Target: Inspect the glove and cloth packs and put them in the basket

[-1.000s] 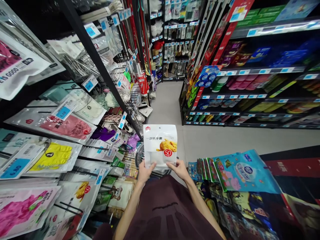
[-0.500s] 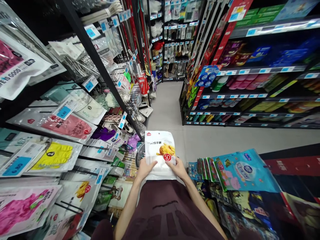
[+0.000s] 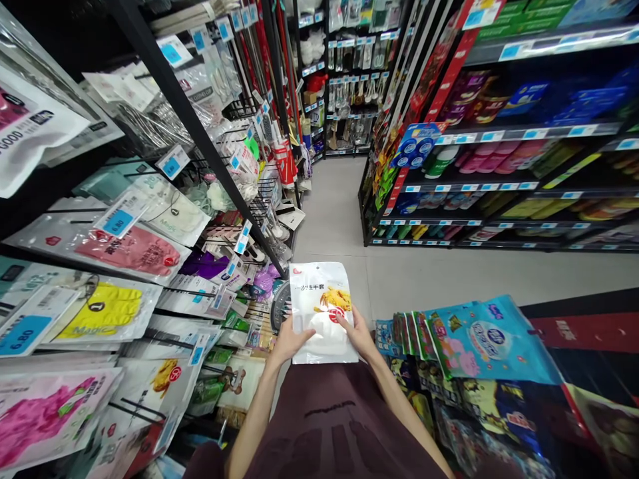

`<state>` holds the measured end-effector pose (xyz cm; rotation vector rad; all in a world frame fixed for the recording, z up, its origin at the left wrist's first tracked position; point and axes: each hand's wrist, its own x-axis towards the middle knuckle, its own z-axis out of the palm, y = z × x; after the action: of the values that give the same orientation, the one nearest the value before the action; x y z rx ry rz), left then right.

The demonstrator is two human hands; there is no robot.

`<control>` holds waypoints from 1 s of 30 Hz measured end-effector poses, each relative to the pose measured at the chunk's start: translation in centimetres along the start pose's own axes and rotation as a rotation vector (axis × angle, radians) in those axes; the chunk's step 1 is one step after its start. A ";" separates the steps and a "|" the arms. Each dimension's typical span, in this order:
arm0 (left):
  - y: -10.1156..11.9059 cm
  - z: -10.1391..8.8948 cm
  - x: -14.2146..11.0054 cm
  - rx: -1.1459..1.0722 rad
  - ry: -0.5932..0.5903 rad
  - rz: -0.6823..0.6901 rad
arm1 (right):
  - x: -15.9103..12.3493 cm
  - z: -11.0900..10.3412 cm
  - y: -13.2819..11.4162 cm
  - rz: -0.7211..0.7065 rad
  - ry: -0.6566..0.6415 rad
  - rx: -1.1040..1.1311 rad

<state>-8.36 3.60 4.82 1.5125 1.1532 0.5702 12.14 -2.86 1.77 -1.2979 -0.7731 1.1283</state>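
Both my hands hold a white packet of disposable gloves (image 3: pixel 319 319) in front of my body. Food is pictured on its front, next to a red round mark and dark printed characters. My left hand (image 3: pixel 291 340) grips the lower left edge, thumb lying on the front. On the right edge, my right hand (image 3: pixel 358 332) has its thumb over part of the red mark. The fingers behind the packet are hidden.
On the left, a rack holds hanging packets, among them yellow gloves (image 3: pixel 104 309) and pink gloves (image 3: pixel 54 412). Blue wipes packs (image 3: pixel 494 342) hang at the right. Bottles (image 3: pixel 499 156) line shelves farther right. Grey floor (image 3: pixel 334 199) runs ahead between racks.
My right thumb has moved up and inward onto the red mark. The packet has shifted slightly and tilted a little. My view has moved slightly.
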 end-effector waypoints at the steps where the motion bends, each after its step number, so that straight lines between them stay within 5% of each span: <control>1: 0.0 0.0 0.0 0.006 -0.012 0.003 | 0.0 -0.1 0.1 0.000 0.008 0.001; 30: -0.5 0.7 0.3 -0.096 0.040 0.050 | 0.6 0.9 0.0 -0.134 0.172 -0.063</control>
<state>-7.81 3.49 4.04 1.4566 1.1054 0.6833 11.46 -2.01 1.85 -1.3550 -0.7605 0.8794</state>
